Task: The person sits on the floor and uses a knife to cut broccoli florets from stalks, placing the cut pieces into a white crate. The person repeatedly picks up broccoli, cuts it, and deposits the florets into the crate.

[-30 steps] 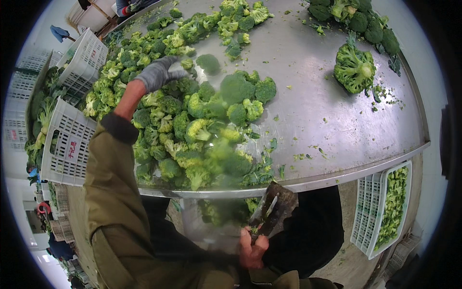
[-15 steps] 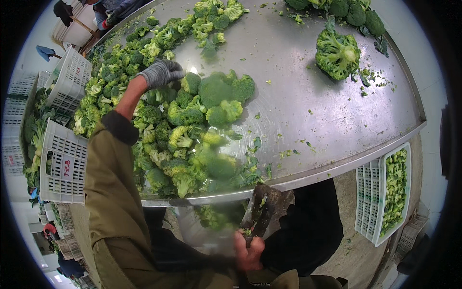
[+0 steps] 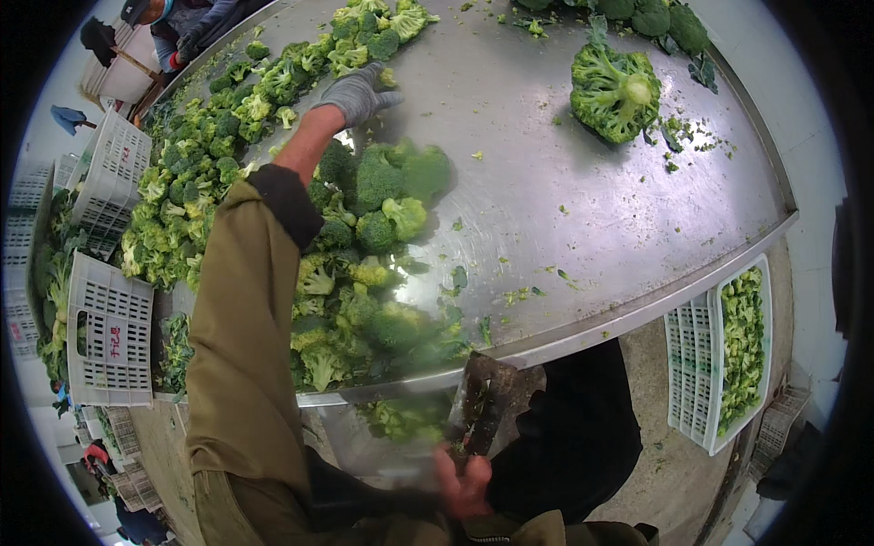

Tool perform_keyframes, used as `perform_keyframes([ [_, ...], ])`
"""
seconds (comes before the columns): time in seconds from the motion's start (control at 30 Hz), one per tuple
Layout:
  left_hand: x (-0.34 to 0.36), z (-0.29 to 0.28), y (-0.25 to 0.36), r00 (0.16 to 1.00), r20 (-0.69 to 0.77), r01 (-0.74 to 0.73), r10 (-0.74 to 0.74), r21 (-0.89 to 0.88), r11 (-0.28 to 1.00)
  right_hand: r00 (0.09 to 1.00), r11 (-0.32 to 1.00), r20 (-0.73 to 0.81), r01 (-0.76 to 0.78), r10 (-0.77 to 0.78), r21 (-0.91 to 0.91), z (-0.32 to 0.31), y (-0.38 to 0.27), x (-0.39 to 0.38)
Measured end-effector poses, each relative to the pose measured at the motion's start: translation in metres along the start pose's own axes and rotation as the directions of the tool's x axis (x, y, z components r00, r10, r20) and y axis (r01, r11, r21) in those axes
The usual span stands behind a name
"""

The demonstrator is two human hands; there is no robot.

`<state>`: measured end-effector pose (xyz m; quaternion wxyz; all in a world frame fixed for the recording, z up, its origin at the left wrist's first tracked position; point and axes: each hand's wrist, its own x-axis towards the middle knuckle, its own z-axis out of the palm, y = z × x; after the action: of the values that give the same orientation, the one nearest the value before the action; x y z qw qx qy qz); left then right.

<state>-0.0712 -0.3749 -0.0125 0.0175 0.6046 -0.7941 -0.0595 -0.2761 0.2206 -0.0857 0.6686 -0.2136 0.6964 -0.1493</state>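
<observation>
My left hand (image 3: pixel 362 95), in a grey knit glove, reaches over the steel table (image 3: pixel 683 227) with fingers apart, beside a small floret (image 3: pixel 387 76) at the back of the broccoli heap. Closer to me lie larger broccoli florets (image 3: pixel 378 177), partly blurred by a haze in the picture. More florets (image 3: pixel 177 196) are piled along the left. My right hand (image 3: pixel 462 482), bare, grips a dark, broad-bladed knife (image 3: pixel 482 396) upright at the table's front edge, low in the middle.
White crates (image 3: pixel 109 337) stand along the left. A crate of florets (image 3: pixel 737 355) sits below the table's right edge. A large broccoli head (image 3: pixel 614 91) and more heads (image 3: pixel 651 20) lie back right. Another person (image 3: pixel 182 32) is at the table's far left.
My left hand has moved up and away from me, toward the back of the heap. A gap has opened in the left part of the pile. The view has shifted slightly.
</observation>
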Motion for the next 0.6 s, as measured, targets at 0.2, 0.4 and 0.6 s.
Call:
perform_keyframes([
  [0.2,-0.053,0.002,0.008,0.963,0.012,-0.267,0.271,-0.135,0.954,0.994,0.959,-0.042,0.089,-0.104,-0.269,0.005,-0.034,-0.025],
  [0.4,-0.108,-0.005,0.021,0.979,0.037,-0.182,0.199,-0.266,0.947,0.981,0.984,0.074,0.181,-0.181,0.009,-0.017,-0.082,-0.054],
  [0.6,-0.140,-0.004,0.032,0.955,0.084,-0.243,0.284,-0.327,0.913,0.943,0.944,0.063,0.324,-0.327,0.057,-0.006,-0.064,-0.036],
])
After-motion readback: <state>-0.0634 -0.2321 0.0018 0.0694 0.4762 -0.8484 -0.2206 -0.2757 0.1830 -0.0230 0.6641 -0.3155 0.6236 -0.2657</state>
